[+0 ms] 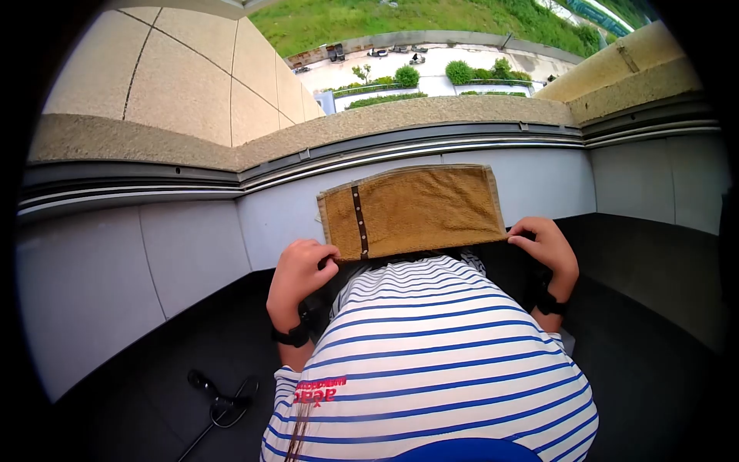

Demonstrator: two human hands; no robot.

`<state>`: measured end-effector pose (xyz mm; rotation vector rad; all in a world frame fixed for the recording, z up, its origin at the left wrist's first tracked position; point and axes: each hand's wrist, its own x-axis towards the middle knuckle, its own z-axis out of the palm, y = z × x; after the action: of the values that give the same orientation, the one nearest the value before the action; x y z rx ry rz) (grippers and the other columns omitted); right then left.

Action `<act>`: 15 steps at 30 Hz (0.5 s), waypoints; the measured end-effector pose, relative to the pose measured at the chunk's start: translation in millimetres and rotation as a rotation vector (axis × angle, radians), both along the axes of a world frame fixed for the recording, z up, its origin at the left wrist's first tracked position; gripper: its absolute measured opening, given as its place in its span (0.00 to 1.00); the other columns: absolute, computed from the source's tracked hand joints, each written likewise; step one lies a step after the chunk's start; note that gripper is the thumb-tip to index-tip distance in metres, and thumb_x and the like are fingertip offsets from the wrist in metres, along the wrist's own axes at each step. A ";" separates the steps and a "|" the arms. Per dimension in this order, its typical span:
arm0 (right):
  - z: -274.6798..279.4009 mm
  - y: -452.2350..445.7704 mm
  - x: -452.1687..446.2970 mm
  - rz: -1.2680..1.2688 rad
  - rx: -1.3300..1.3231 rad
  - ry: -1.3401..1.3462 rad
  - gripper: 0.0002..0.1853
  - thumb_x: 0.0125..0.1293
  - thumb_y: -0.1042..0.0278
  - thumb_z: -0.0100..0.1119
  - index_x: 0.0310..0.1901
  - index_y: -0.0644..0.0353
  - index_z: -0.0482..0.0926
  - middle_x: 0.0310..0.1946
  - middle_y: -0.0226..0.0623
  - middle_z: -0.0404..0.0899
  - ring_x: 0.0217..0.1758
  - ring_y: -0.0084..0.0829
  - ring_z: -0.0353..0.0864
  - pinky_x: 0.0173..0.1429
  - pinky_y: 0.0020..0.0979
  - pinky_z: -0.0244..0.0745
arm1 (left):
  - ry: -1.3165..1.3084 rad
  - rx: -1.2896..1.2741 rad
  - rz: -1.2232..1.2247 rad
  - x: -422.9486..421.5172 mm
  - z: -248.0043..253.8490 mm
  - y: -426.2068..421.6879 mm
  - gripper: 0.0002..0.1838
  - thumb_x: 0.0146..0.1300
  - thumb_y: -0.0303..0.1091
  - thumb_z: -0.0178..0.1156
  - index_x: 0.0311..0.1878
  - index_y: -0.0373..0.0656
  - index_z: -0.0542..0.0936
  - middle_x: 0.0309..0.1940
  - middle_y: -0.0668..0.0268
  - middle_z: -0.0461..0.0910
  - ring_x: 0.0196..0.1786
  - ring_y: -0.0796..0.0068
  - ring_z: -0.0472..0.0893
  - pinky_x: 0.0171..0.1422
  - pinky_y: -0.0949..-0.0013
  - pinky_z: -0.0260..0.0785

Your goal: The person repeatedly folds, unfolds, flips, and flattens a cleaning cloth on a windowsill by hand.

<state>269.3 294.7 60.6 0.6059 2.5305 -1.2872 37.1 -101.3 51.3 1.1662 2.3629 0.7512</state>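
A brown towel with a dark dotted stripe near its left end lies spread over the white sill below the window. My left hand pinches its near left corner between thumb and fingers. At the near right corner, my right hand holds the towel's edge in a pinch. The near edge runs fairly straight between the two hands, just in front of my striped shirt. Both wrists wear black bands.
Metal window tracks run behind the towel, with a rough stone ledge beyond and a drop to a street with bushes. White panels flank the left. A black cable-like object lies on the dark floor at lower left.
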 end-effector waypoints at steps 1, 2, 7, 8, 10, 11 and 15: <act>-0.3 0.7 0.2 0.001 -0.036 -0.049 0.07 0.61 0.71 0.67 0.39 0.65 0.84 0.33 0.41 0.85 0.35 0.34 0.82 0.40 0.31 0.75 | -0.058 -0.058 -0.034 -1.8 0.2 -0.2 0.06 0.52 0.30 0.61 0.32 0.42 0.84 0.25 0.58 0.80 0.32 0.56 0.79 0.43 0.59 0.71; -0.4 1.6 -1.1 0.000 -0.035 -0.047 0.07 0.61 0.71 0.67 0.39 0.65 0.84 0.33 0.41 0.85 0.35 0.34 0.82 0.40 0.31 0.75 | -0.056 -0.058 -0.035 -3.3 -0.7 0.7 0.06 0.52 0.30 0.61 0.32 0.42 0.84 0.25 0.58 0.80 0.32 0.56 0.79 0.43 0.59 0.71; 7.7 3.9 -29.7 -0.028 0.299 0.162 0.09 0.62 0.68 0.68 0.39 0.63 0.84 0.35 0.38 0.85 0.37 0.38 0.83 0.42 0.33 0.76 | 0.061 -0.111 0.085 -17.9 8.1 19.6 0.08 0.55 0.31 0.61 0.37 0.43 0.85 0.25 0.59 0.80 0.34 0.57 0.80 0.45 0.58 0.71; 6.0 1.5 -38.4 -0.028 0.299 0.161 0.09 0.62 0.68 0.68 0.39 0.63 0.84 0.35 0.38 0.85 0.37 0.38 0.83 0.42 0.33 0.76 | 0.060 -0.111 0.085 -21.0 7.1 24.5 0.08 0.55 0.31 0.61 0.37 0.43 0.85 0.25 0.59 0.80 0.34 0.57 0.80 0.45 0.58 0.71; 0.5 -2.5 -56.7 -0.194 0.528 0.441 0.10 0.62 0.65 0.69 0.40 0.61 0.84 0.38 0.37 0.85 0.38 0.40 0.82 0.42 0.35 0.76 | 0.322 0.042 0.275 -26.8 4.5 36.7 0.10 0.58 0.29 0.61 0.43 0.43 0.84 0.32 0.61 0.82 0.39 0.59 0.81 0.47 0.58 0.71; -5.3 -4.2 -64.3 -0.194 0.532 0.441 0.10 0.62 0.65 0.69 0.40 0.61 0.84 0.38 0.37 0.85 0.38 0.40 0.82 0.42 0.35 0.76 | 0.321 0.047 0.274 -29.2 3.5 43.9 0.10 0.58 0.29 0.61 0.43 0.43 0.84 0.32 0.61 0.82 0.39 0.59 0.81 0.47 0.58 0.71; -11.3 -23.2 -82.8 -0.282 0.608 0.391 0.11 0.63 0.64 0.69 0.41 0.61 0.81 0.36 0.36 0.81 0.34 0.36 0.81 0.40 0.33 0.75 | 0.557 0.101 0.246 -20.7 1.5 66.3 0.12 0.62 0.29 0.63 0.49 0.41 0.81 0.43 0.61 0.81 0.46 0.58 0.80 0.51 0.58 0.71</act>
<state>186.5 271.6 49.4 0.9316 3.2895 -0.7357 16.3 -35.0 52.8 1.2666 3.0018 0.6952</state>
